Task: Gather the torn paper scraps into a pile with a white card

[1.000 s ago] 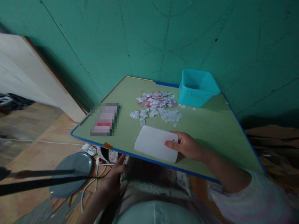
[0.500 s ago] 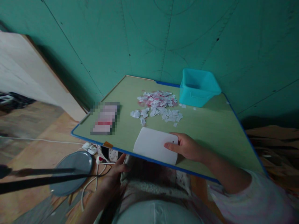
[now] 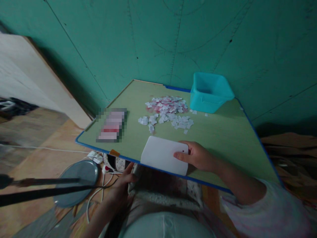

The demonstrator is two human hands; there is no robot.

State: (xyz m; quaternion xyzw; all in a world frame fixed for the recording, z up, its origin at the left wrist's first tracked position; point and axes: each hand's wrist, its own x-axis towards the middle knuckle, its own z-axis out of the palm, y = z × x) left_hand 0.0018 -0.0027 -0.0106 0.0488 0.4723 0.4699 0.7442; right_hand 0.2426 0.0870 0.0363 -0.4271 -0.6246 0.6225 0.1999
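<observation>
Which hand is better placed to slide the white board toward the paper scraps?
Right, probably: the right hand holds the white board on the table, facing the paper scraps; the left hand is below the table edge.

White card (image 3: 162, 154), turquoise tub (image 3: 210, 92), green table (image 3: 223, 132).

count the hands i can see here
2. The right hand holds the white board at the table's near edge; the left hand is below that edge, against fabric on the lap. No others show.

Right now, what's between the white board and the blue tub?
Head view: a scatter of paper scraps lies between white board and blue tub; the rest is bare green table.
</observation>
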